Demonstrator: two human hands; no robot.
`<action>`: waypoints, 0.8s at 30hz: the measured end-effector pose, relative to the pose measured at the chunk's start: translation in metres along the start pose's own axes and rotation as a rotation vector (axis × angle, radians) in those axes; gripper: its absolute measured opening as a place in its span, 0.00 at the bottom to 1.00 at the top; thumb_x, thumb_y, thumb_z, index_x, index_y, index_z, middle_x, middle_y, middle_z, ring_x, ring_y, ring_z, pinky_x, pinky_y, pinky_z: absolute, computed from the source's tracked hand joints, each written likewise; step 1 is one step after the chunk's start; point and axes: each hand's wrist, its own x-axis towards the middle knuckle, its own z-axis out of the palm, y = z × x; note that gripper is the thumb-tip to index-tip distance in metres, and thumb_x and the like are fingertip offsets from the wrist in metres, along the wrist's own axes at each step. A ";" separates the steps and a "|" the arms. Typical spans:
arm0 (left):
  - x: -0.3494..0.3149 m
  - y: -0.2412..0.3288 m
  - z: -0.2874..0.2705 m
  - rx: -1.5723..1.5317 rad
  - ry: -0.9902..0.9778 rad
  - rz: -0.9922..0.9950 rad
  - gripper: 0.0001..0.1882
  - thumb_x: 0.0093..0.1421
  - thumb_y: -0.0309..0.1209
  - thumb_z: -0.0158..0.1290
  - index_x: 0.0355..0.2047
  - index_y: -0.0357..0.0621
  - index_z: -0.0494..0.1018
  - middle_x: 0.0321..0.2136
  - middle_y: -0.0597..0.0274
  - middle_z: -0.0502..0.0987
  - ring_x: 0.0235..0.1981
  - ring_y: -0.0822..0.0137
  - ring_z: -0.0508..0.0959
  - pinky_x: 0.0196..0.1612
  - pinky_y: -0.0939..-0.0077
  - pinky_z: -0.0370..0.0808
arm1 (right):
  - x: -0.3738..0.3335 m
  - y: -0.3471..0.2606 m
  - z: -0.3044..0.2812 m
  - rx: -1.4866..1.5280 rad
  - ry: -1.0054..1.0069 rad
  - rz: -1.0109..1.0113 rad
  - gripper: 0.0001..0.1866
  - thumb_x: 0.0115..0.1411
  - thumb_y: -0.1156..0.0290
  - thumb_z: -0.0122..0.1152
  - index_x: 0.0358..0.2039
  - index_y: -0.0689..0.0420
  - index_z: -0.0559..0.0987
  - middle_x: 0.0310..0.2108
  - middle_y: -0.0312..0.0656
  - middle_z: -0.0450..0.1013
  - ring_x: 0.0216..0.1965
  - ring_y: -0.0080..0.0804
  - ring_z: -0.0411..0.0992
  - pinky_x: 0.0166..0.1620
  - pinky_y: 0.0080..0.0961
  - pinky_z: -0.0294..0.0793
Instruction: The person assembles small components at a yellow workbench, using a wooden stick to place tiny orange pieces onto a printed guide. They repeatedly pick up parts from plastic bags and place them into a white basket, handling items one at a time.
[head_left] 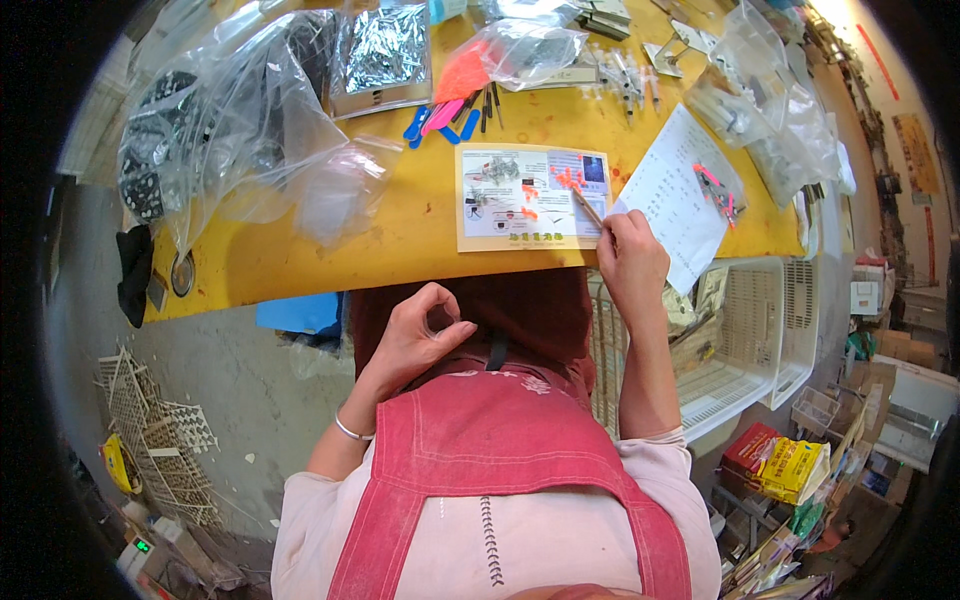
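Right hand [636, 262] pinches the tool [588, 207]!
Tip juts ahead of the fingers [610, 234], at orange bits [569, 179]; left hand [412, 332] half-curled, hold unclear.

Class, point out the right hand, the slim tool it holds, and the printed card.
right hand [634, 254]: head view, back of hand
slim tool [588, 207]: head view, middle of shaft
printed card [547, 203]: head view, upper face

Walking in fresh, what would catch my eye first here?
Probably the bright orange bits on the printed card, where the right hand points a thin tool. Then the yellow table stretching across the upper half, and the red apron in the lower middle.
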 end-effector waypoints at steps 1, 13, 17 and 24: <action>0.000 0.000 0.000 0.005 -0.001 0.005 0.14 0.58 0.28 0.68 0.36 0.37 0.73 0.30 0.62 0.76 0.30 0.74 0.74 0.31 0.78 0.73 | -0.001 0.001 0.000 0.001 0.001 0.004 0.04 0.62 0.70 0.63 0.33 0.56 0.79 0.34 0.45 0.74 0.29 0.51 0.77 0.31 0.45 0.78; 0.000 0.008 -0.002 -0.032 -0.052 -0.107 0.14 0.58 0.27 0.67 0.36 0.39 0.72 0.31 0.64 0.74 0.35 0.71 0.73 0.42 0.75 0.72 | 0.010 0.007 -0.009 -0.022 0.017 0.090 0.02 0.61 0.73 0.63 0.34 0.56 0.81 0.34 0.43 0.76 0.31 0.48 0.78 0.33 0.40 0.76; -0.001 0.006 0.000 -0.015 -0.034 -0.059 0.14 0.58 0.28 0.67 0.36 0.39 0.72 0.31 0.63 0.75 0.33 0.72 0.73 0.38 0.76 0.72 | 0.017 0.007 -0.005 -0.014 0.021 0.054 0.03 0.61 0.73 0.62 0.34 0.56 0.81 0.34 0.43 0.76 0.31 0.48 0.77 0.34 0.41 0.76; -0.003 -0.001 -0.002 0.010 -0.006 0.003 0.14 0.59 0.28 0.68 0.37 0.38 0.73 0.31 0.62 0.76 0.31 0.73 0.74 0.32 0.77 0.74 | 0.016 0.002 -0.001 0.005 0.013 0.024 0.03 0.61 0.71 0.63 0.34 0.55 0.80 0.35 0.43 0.74 0.30 0.50 0.77 0.32 0.44 0.77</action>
